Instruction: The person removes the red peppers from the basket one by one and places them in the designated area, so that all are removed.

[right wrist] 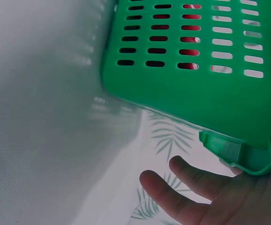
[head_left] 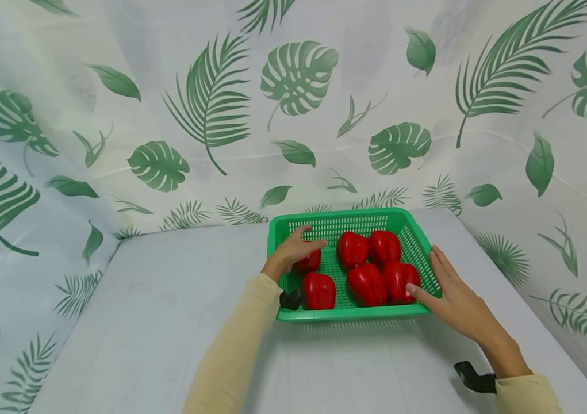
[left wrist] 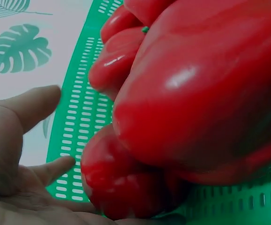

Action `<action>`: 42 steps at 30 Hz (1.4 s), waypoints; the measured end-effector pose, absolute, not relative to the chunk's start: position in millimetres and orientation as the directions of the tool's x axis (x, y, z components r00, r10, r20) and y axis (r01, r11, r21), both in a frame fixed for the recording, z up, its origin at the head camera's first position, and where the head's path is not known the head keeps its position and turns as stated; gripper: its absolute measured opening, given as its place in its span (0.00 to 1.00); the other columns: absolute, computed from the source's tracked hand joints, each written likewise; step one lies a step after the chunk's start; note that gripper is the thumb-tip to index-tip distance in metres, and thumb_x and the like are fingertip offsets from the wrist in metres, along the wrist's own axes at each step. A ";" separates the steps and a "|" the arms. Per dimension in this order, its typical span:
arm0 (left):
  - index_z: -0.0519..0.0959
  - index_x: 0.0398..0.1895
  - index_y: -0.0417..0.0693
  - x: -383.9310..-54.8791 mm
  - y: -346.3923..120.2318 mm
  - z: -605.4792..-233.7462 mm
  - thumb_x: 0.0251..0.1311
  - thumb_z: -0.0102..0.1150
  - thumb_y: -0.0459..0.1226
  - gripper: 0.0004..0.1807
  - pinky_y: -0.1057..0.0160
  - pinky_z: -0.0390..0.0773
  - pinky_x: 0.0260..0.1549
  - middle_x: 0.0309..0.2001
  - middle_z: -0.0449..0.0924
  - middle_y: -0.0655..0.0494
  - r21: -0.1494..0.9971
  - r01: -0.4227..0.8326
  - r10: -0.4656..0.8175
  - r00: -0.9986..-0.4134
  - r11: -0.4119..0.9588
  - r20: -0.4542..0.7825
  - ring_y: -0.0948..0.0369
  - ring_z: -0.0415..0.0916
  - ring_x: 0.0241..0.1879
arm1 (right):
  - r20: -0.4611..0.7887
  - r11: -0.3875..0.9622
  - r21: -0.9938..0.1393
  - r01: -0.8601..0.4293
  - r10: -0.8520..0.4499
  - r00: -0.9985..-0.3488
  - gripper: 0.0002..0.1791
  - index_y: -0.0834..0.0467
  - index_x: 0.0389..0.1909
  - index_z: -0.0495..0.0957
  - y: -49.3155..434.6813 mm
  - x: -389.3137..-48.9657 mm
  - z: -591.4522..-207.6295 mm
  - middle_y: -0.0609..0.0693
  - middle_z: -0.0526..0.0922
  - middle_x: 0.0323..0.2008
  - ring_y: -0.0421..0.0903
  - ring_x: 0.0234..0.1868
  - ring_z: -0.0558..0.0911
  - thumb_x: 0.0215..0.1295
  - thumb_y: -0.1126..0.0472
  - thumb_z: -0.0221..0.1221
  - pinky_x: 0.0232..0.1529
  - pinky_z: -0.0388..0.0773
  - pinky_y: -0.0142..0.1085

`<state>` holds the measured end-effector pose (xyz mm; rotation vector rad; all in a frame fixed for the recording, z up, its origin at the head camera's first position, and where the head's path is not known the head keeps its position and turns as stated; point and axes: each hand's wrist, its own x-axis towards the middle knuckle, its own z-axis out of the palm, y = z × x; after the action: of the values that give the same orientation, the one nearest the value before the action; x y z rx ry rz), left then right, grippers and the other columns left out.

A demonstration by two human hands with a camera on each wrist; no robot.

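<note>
Several red bell peppers (head_left: 365,284) lie in a green plastic basket (head_left: 360,312). My left hand (head_left: 293,253) reaches over the left rim with its thumb and fingers spread apart, close about the back-left pepper (head_left: 310,261). In the left wrist view, fingers pass low beside a pepper (left wrist: 121,183), and the thumb stands clear of it. My right hand (head_left: 461,305) rests against the basket's right side, thumb extended over the rim and fingers along the outside. From the right wrist, two straight fingers (right wrist: 172,192) point away from the basket wall (right wrist: 191,93).
The basket stands on a white tabletop (head_left: 169,299), near its back edge. A white curtain with green leaf prints (head_left: 293,115) hangs behind and along both sides. Black wrist straps (head_left: 474,378) are worn at the sleeves.
</note>
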<state>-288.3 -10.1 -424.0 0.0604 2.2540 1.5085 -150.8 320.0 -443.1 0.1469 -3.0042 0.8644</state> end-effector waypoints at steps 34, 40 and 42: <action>0.83 0.60 0.39 -288.6 -8.0 -429.3 0.68 0.71 0.38 0.21 0.51 0.85 0.49 0.53 0.82 0.44 0.848 -0.033 0.241 -0.952 0.529 -0.187 0.49 0.79 0.49 | 0.042 0.840 -0.536 -0.085 -0.074 -0.996 0.59 0.65 0.86 0.35 321.8 -150.3 -446.2 0.69 0.38 0.85 0.79 0.77 0.54 0.75 0.35 0.56 0.55 0.67 0.80; 0.83 0.63 0.39 -288.8 -9.7 -427.6 0.68 0.72 0.38 0.23 0.52 0.86 0.50 0.56 0.83 0.44 0.873 0.007 0.259 -0.956 0.488 -0.137 0.49 0.79 0.53 | 0.035 0.837 -0.541 -0.079 -0.072 -0.997 0.59 0.65 0.86 0.36 321.1 -150.4 -445.3 0.69 0.38 0.85 0.78 0.77 0.54 0.76 0.34 0.56 0.56 0.66 0.81; 0.83 0.64 0.39 -289.0 -10.7 -427.2 0.68 0.71 0.39 0.23 0.52 0.86 0.50 0.57 0.82 0.44 0.882 0.024 0.267 -0.957 0.470 -0.116 0.49 0.78 0.53 | 0.030 0.838 -0.540 -0.077 -0.072 -0.997 0.59 0.65 0.86 0.36 321.0 -150.7 -444.8 0.69 0.38 0.85 0.78 0.77 0.53 0.76 0.34 0.56 0.56 0.66 0.81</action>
<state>-289.0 -10.7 -427.2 0.2502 2.4816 1.4833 -150.7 321.0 -444.8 0.1216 -3.0039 0.8824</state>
